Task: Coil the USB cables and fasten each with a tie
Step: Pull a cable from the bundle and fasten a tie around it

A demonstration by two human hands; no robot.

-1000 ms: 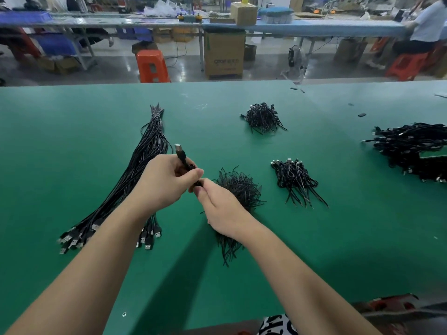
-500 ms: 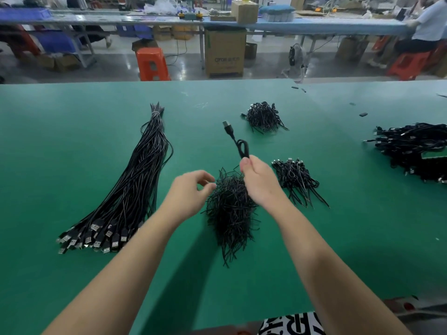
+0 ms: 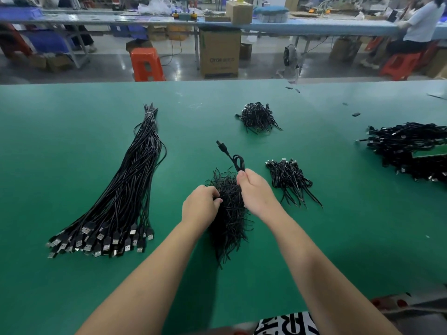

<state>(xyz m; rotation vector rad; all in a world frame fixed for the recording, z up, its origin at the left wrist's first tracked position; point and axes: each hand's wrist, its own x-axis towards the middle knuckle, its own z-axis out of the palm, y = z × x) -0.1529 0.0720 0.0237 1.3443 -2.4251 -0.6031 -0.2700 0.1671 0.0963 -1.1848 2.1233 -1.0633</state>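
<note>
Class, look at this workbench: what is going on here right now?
A person is bundling USB cables. The right hand holds a coiled cable up over the pile of ties, while the left hand picks at that pile. A long bundle of uncoiled cables lies to the left on the green table.

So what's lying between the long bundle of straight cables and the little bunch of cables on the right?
The heap of black ties, with both hands at it, in the head view.
</note>
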